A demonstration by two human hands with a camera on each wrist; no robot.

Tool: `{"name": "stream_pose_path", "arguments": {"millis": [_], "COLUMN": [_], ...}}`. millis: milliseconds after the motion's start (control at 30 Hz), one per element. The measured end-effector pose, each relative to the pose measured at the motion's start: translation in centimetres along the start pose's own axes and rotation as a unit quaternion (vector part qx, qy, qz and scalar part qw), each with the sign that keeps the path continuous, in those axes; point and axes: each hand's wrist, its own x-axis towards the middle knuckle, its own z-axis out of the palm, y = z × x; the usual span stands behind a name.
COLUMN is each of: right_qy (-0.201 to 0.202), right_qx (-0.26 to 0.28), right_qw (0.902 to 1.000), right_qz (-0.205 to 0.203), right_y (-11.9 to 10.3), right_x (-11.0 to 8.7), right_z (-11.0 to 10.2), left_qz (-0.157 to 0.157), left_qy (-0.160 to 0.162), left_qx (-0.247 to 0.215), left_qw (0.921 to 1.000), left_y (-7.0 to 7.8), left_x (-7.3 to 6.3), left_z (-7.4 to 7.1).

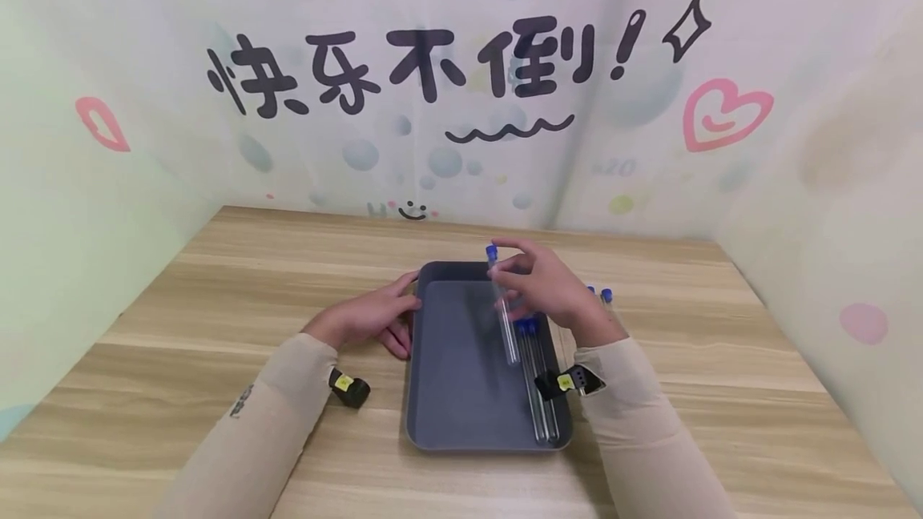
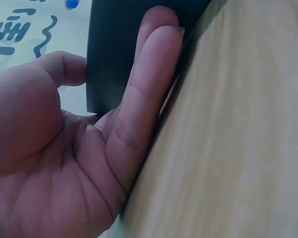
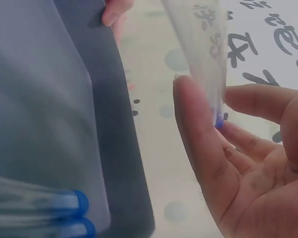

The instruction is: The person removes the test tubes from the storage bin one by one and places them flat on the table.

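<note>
My right hand [image 1: 551, 287] pinches a clear test tube [image 1: 506, 319] with a blue cap between thumb and fingers. Capped end up, the tube slants over the right half of a grey tray [image 1: 461, 439]. In the right wrist view, the thumb and a finger press the held tube [image 3: 216, 94] from opposite sides. At the tray's left side, my left hand [image 1: 371, 319] holds the wall, thumb at the rim and the other fingers along the outside. Two more blue-capped test tubes [image 1: 537, 391] lie side by side along the tray's right wall, partly hidden by the wrist camera.
Beyond my right wrist, blue caps of more tubes [image 1: 606, 296] show on the wooden table [image 1: 288, 263], their lower parts hidden by my arm. A printed cloth [image 1: 404, 166] hangs behind the table's far edge and along both sides.
</note>
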Motion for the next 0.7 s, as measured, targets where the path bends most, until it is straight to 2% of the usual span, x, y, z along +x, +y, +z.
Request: {"name": "stream_pose_path", "arguments": {"millis": [333,700], "right_qy": [0.016,0.039], "right_qx": [0.002,-0.062], "right_qw": [0.9998,0.9972], "right_qz": [-0.015,-0.013], "right_y": [-0.1,1.2], "right_x": [-1.8,-4.0], "right_z": [-2.0,-5.5], "left_qz": [-0.001,-0.004], "left_qy": [0.0,0.0], "left_qx": [-0.003,-0.001], "left_qw": [1.0,1.0], "left_y": [0.0,0.1], "left_x": [0.1,0.1], "left_z": [0.0,-0.2]}}
